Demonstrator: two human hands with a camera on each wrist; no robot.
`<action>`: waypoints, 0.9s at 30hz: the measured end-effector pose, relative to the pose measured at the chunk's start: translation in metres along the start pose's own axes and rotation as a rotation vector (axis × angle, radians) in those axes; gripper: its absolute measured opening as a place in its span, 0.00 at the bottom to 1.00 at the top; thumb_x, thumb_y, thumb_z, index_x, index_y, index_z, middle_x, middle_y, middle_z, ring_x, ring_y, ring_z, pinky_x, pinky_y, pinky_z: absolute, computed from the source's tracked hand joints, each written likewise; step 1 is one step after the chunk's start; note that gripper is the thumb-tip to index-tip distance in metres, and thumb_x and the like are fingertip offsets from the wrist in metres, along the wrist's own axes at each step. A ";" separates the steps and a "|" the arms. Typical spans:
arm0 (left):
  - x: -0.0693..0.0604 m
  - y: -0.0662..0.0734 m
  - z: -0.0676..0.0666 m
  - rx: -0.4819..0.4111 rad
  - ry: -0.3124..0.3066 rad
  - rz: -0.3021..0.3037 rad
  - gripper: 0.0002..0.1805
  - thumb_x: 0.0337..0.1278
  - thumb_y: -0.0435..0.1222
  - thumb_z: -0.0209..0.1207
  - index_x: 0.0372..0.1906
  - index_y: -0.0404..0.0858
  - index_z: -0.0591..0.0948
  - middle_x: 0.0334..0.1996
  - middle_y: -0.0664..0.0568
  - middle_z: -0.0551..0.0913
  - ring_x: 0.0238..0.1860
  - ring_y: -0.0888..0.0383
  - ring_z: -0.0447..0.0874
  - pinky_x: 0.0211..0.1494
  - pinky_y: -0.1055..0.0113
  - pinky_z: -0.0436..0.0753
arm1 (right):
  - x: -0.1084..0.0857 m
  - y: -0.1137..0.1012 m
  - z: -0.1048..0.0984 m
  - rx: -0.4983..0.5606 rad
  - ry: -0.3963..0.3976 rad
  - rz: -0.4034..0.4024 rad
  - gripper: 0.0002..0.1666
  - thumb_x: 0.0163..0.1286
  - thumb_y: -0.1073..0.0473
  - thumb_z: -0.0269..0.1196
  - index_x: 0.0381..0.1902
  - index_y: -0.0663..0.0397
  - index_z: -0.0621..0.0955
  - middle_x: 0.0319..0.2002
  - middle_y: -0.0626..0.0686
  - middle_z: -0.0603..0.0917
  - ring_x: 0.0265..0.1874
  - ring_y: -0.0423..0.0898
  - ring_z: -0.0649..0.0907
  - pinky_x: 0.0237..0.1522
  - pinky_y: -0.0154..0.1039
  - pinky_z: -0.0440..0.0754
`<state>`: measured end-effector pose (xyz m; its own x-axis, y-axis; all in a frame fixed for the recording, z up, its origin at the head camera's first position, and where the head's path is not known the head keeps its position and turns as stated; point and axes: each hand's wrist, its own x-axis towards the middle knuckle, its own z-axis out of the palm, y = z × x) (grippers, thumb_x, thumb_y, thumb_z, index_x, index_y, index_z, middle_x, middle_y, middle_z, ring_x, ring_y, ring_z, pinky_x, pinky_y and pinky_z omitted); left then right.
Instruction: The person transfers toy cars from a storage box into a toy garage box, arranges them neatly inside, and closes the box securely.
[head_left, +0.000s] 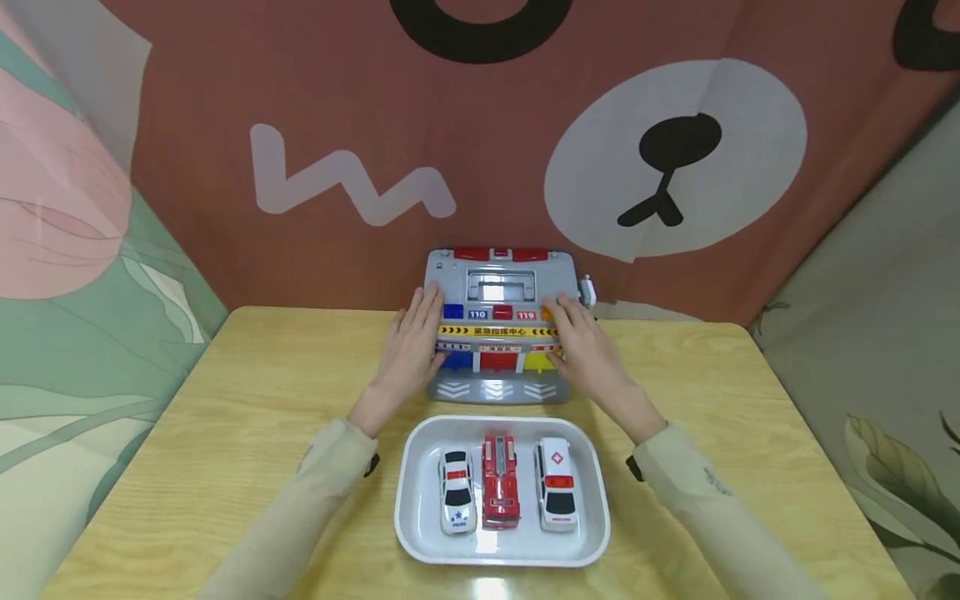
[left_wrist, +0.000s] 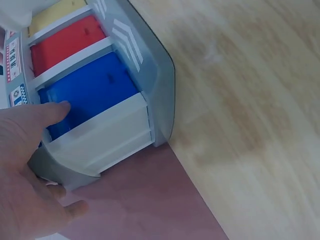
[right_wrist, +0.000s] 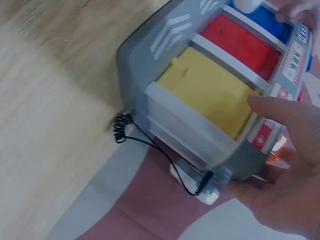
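A grey toy emergency station (head_left: pixel 498 332) stands at the table's far edge, its blue, red and yellow garage doors facing me. At its left side my left hand (head_left: pixel 408 346) grips the body; in the left wrist view the thumb lies at the blue door (left_wrist: pixel 92 92), other fingers round the side. My right hand (head_left: pixel 592 354) holds the opposite side, its thumb by the yellow door (right_wrist: pixel 207 92) in the right wrist view. A small white handset (head_left: pixel 587 290) hangs on the station's right side, with a black coiled cord (right_wrist: pixel 120 127).
In front of the station, a white tray (head_left: pixel 402 500) holds a toy police car (head_left: pixel 457 492), a red toy fire truck (head_left: pixel 500 483) and a toy ambulance (head_left: pixel 557 492). The wooden table (head_left: pixel 285 375) ends at a printed brown curtain (head_left: pixel 337 267) behind.
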<state>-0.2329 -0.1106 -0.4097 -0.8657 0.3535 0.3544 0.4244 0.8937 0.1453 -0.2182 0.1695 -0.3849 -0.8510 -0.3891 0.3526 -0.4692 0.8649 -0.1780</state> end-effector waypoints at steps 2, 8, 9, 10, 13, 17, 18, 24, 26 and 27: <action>0.001 0.000 0.000 -0.003 0.003 -0.004 0.54 0.51 0.40 0.71 0.76 0.33 0.49 0.76 0.43 0.45 0.76 0.46 0.40 0.71 0.45 0.56 | 0.001 0.001 0.001 -0.015 0.005 -0.002 0.52 0.54 0.63 0.75 0.71 0.60 0.60 0.69 0.67 0.63 0.67 0.64 0.63 0.63 0.57 0.67; 0.002 0.000 0.000 -0.020 0.017 0.000 0.54 0.50 0.43 0.71 0.75 0.33 0.50 0.76 0.42 0.45 0.75 0.45 0.41 0.70 0.44 0.57 | 0.002 0.009 0.014 -0.080 0.060 -0.029 0.55 0.51 0.62 0.76 0.72 0.57 0.59 0.68 0.65 0.63 0.66 0.63 0.64 0.60 0.55 0.71; 0.001 0.000 0.000 -0.027 0.017 0.004 0.55 0.50 0.45 0.71 0.75 0.33 0.50 0.76 0.42 0.45 0.75 0.45 0.41 0.70 0.44 0.57 | 0.002 0.009 0.016 -0.091 0.059 -0.032 0.55 0.52 0.60 0.76 0.72 0.57 0.59 0.68 0.65 0.63 0.66 0.63 0.65 0.60 0.55 0.72; 0.001 0.000 0.000 -0.033 0.016 0.006 0.55 0.50 0.48 0.70 0.75 0.33 0.50 0.76 0.42 0.45 0.75 0.44 0.42 0.70 0.44 0.57 | 0.001 0.010 0.017 -0.103 0.054 -0.033 0.55 0.52 0.58 0.76 0.73 0.57 0.58 0.68 0.65 0.63 0.66 0.63 0.65 0.59 0.55 0.73; 0.000 0.000 0.001 -0.064 0.012 0.007 0.57 0.51 0.56 0.67 0.76 0.33 0.50 0.76 0.42 0.44 0.75 0.44 0.41 0.71 0.43 0.55 | 0.001 0.011 0.017 -0.118 0.029 -0.041 0.55 0.56 0.49 0.73 0.73 0.57 0.57 0.69 0.65 0.62 0.65 0.64 0.65 0.58 0.56 0.73; 0.001 0.000 0.001 -0.089 0.006 -0.008 0.56 0.55 0.64 0.57 0.76 0.34 0.49 0.77 0.43 0.43 0.75 0.44 0.39 0.71 0.43 0.53 | 0.003 0.012 0.014 -0.108 0.003 -0.053 0.51 0.64 0.40 0.64 0.74 0.57 0.56 0.69 0.65 0.61 0.66 0.64 0.64 0.59 0.57 0.72; 0.002 -0.001 0.001 -0.089 0.002 -0.011 0.55 0.57 0.64 0.55 0.76 0.35 0.48 0.77 0.43 0.43 0.76 0.45 0.39 0.71 0.43 0.52 | 0.003 0.012 0.013 -0.107 -0.002 -0.053 0.50 0.65 0.39 0.63 0.74 0.56 0.56 0.69 0.64 0.61 0.66 0.64 0.64 0.59 0.57 0.72; 0.005 -0.002 -0.004 -0.072 -0.029 -0.013 0.52 0.61 0.65 0.49 0.76 0.36 0.48 0.77 0.43 0.43 0.76 0.46 0.36 0.73 0.44 0.49 | 0.005 0.011 0.010 -0.105 -0.045 -0.032 0.49 0.68 0.37 0.58 0.75 0.56 0.54 0.72 0.63 0.57 0.67 0.64 0.62 0.59 0.57 0.71; 0.005 -0.002 -0.006 -0.057 -0.029 -0.003 0.51 0.61 0.65 0.50 0.76 0.35 0.49 0.76 0.43 0.43 0.76 0.45 0.37 0.72 0.44 0.49 | 0.006 0.011 0.011 -0.106 -0.057 -0.033 0.49 0.69 0.38 0.58 0.75 0.57 0.53 0.74 0.62 0.55 0.68 0.64 0.61 0.61 0.57 0.70; 0.005 -0.002 -0.007 -0.051 -0.028 0.002 0.51 0.61 0.64 0.50 0.76 0.35 0.49 0.76 0.42 0.44 0.76 0.45 0.38 0.72 0.44 0.50 | 0.006 0.011 0.012 -0.104 -0.057 -0.035 0.49 0.69 0.38 0.58 0.76 0.58 0.53 0.74 0.61 0.53 0.68 0.64 0.61 0.61 0.57 0.70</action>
<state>-0.2362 -0.1121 -0.4020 -0.8716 0.3635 0.3290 0.4386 0.8780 0.1919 -0.2311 0.1729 -0.3955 -0.8478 -0.4348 0.3035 -0.4748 0.8774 -0.0693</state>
